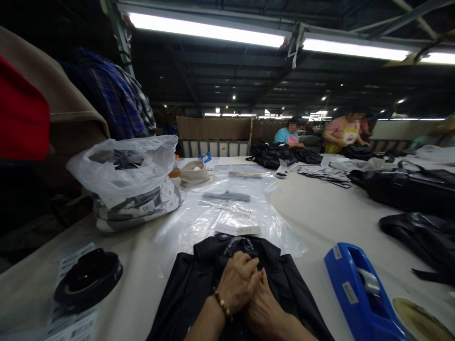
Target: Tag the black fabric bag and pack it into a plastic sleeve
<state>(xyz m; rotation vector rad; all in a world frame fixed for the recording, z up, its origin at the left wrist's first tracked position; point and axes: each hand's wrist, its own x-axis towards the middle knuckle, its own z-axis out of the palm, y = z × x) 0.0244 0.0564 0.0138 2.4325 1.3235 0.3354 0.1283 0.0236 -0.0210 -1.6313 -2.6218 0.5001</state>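
A black garment [199, 284] with a collar lies flat on the table in front of me, its collar end pointing away onto a clear plastic bag [220, 213]. Both my hands rest together on its middle. My left hand [238, 282], with a bead bracelet at the wrist, has its fingers curled and lies over my right hand [265, 303]. The right hand's fingers are pressed down on the fabric under the left one and are mostly hidden. Whether either hand pinches the cloth cannot be made out.
A blue tape dispenser [359, 293] stands at the right, a black tape roll [88, 279] on label sheets at the left. A white bag of packed goods [131, 184] sits back left. Black garments [408, 189] pile at the right. Two people work at the far end.
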